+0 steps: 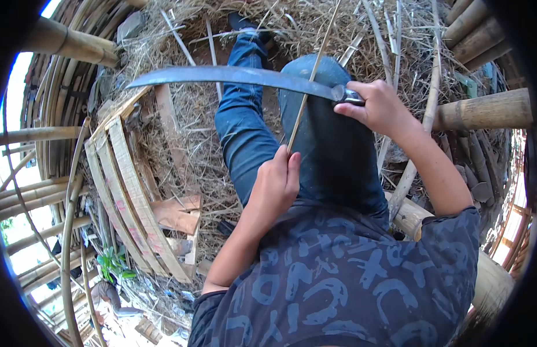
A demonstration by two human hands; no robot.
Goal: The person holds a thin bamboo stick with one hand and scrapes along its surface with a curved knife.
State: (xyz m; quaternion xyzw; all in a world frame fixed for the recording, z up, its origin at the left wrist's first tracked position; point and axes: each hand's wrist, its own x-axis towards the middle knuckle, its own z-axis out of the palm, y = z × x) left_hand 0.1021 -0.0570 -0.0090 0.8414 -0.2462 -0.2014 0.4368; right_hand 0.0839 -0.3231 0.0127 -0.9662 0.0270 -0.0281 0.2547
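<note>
My right hand point(379, 107) is wrapped round the dark handle of a machete point(233, 76), whose long curved blade points left across my knees. The blade crosses a thin bamboo strip point(303, 107) just left of the handle. With closed fingers, my left hand point(278, 179) grips the strip's lower end above my lap. From there the strip slants up and to the right, past my bent knee. Whether the blade's edge touches the strip or only passes over it, I cannot tell.
A slatted wooden crate point(132, 196) stands to my left. Straw and bamboo shavings point(181, 110) cover the ground. Thick bamboo poles jut in at the right point(482, 110) and upper left point(72, 41). A long thin bamboo pole point(416, 168) lies close by my right leg.
</note>
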